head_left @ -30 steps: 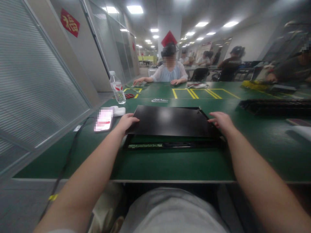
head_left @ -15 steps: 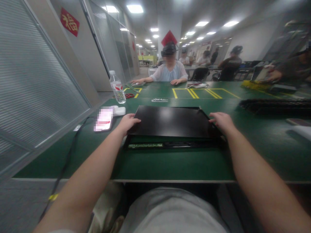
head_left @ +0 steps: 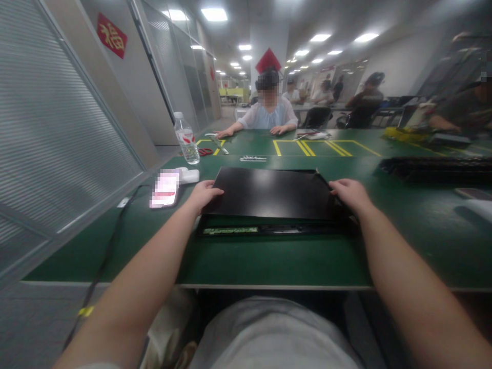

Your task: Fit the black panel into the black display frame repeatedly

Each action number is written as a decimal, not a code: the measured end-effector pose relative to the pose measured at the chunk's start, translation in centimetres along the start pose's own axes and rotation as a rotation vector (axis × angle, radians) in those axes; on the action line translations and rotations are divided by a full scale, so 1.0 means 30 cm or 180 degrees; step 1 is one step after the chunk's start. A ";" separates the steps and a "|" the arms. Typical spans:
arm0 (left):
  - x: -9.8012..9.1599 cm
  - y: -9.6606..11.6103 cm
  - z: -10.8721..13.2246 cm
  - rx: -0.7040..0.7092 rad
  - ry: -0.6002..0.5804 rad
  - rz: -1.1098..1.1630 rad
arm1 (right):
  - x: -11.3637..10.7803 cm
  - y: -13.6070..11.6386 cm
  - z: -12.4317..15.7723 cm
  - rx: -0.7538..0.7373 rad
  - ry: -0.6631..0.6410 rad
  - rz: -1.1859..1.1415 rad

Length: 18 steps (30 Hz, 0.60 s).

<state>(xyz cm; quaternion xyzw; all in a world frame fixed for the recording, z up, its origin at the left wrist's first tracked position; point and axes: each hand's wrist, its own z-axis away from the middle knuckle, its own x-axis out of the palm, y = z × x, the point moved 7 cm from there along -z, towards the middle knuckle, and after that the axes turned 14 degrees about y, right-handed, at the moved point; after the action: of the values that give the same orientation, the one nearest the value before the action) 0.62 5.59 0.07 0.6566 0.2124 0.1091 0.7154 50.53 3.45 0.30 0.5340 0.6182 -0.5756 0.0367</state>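
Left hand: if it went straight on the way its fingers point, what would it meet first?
The black panel, most likely: the left hand points inward, its thumb at the panel's left edge. Whether it would slide over or under is unclear.

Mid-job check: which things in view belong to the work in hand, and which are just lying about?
In the work:
black panel, its left edge in the left hand
black frame, partly under the panel, right hand at its right side
green strip along the frame's near bar

Apparently just lying about:
phone
white item beside it
water bottle
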 end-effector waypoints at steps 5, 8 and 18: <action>0.002 0.001 0.006 0.0043 0.0025 -0.0055 | 0.003 -0.004 -0.007 -0.0200 0.0043 0.0207; 0.007 0.002 0.011 0.0060 0.0007 -0.0103 | 0.007 -0.004 -0.009 -0.0248 0.0035 0.0332; 0.015 -0.011 0.000 0.0103 0.0024 -0.0186 | 0.013 0.005 -0.013 -0.0258 0.0033 0.0547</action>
<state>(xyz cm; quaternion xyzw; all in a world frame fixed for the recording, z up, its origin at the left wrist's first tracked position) 0.99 5.75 -0.33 0.6613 0.2359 0.0871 0.7068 50.68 3.96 0.07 0.5861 0.5931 -0.5420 0.1043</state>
